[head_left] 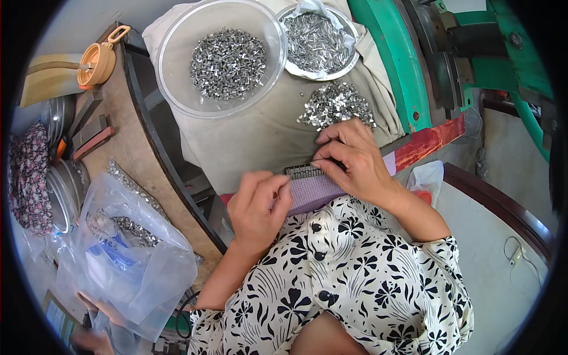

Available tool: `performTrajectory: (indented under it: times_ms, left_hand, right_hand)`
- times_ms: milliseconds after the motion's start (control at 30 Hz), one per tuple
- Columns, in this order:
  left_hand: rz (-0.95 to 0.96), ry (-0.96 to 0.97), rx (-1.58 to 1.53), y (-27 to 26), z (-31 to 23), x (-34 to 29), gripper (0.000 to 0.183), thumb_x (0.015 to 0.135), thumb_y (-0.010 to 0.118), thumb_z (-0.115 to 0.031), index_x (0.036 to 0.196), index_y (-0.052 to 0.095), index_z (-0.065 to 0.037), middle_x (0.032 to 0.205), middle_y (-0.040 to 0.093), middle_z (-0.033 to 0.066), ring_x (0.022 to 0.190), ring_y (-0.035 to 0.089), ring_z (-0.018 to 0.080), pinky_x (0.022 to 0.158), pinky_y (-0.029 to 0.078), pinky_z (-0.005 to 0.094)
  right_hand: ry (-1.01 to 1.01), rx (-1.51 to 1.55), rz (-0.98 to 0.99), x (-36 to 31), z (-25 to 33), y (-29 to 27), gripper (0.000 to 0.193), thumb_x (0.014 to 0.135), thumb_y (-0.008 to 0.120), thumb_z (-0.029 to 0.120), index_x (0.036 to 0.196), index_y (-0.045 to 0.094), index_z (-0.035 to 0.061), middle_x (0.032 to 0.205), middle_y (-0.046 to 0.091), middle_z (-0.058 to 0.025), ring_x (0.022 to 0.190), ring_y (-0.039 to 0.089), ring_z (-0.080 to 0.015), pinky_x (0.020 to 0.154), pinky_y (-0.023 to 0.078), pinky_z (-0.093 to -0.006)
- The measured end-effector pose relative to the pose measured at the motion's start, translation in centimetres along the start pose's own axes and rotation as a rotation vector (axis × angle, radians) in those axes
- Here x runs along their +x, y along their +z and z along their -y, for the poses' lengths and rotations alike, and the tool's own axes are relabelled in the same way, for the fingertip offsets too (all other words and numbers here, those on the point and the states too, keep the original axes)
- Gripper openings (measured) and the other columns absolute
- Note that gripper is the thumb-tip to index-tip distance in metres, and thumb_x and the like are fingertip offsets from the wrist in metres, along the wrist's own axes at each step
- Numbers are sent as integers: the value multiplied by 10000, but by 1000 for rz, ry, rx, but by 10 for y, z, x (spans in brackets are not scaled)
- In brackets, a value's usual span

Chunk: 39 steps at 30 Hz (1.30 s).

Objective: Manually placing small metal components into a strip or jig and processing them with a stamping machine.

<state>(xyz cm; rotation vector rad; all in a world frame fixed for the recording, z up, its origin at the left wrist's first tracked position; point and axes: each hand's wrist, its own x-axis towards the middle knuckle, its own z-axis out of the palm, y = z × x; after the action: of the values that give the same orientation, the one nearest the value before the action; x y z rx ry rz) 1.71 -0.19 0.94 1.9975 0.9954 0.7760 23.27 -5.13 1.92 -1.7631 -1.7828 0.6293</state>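
Note:
A small dark metal rack with a row of upright slots or pins [304, 171] lies at the near edge of the cloth, on a purple checked fabric [310, 192]. My right hand [358, 160] is over its right end, with thumb and forefinger pinched close to the row; whatever lies between them is too small to make out. Just left of the rack, my left hand [259, 201] is raised with curled fingers, thumb against forefinger, partly blurred. Beyond my right hand is a loose heap of small flat metal pieces [337, 106] on the beige cloth [260, 139].
A clear plastic basin [168, 77] of short metal pieces stands far left of centre. Beside it is a lined bowl [319, 76] of thin metal pins. Green machinery [396, 65] borders the right. A plastic bag [148, 278] and orange cup [97, 64] are at left.

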Motion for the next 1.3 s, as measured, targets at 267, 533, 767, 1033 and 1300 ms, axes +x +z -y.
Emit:
performTrajectory:
  times_ms: [267, 533, 767, 1033, 1300]
  left_hand:
    - [-42, -171, -378, 9, -21, 41, 154, 805, 715, 77, 933, 689, -3, 887, 598, 52, 637, 590, 81, 530, 475, 232]
    - [11, -146, -399, 20, -29, 51, 154, 814, 713, 49, 950, 700, -22, 900, 605, 48, 652, 608, 87, 533, 485, 234]
    - [93, -148, -202, 6, -9, 38, 189, 806, 750, 3, 989, 703, -16, 937, 619, 85, 723, 644, 177, 626, 522, 287]
    - [160, -109, 17, -10, 8, 12, 327, 699, 820, -47, 1001, 698, -26, 954, 594, 95, 872, 596, 286, 729, 498, 378]
    - [173, 20, 129, -6, 13, 9, 299, 693, 818, -100, 968, 707, -59, 965, 613, 57, 868, 584, 263, 720, 481, 376]
  right_hand:
    - [56, 369, -95, 13, 12, -14, 142, 765, 798, 84, 896, 763, 41, 929, 695, -63, 886, 634, -226, 804, 480, -337]
    - [286, 702, -171, 14, 11, -20, 90, 804, 773, 11, 890, 746, 19, 908, 716, -79, 851, 668, -148, 764, 513, -281]
    - [100, 122, -16, 6, -6, -31, 84, 801, 760, 88, 871, 735, 49, 1072, 664, -78, 1018, 567, -244, 897, 431, -356]
    - [89, -43, 55, -3, -2, -22, 116, 725, 811, 148, 816, 759, 98, 1134, 639, -36, 1085, 488, -286, 940, 360, -406]
    - [26, -60, 45, -2, -5, -24, 139, 682, 829, 151, 805, 771, 124, 1091, 647, -18, 1053, 516, -265, 910, 375, -390]
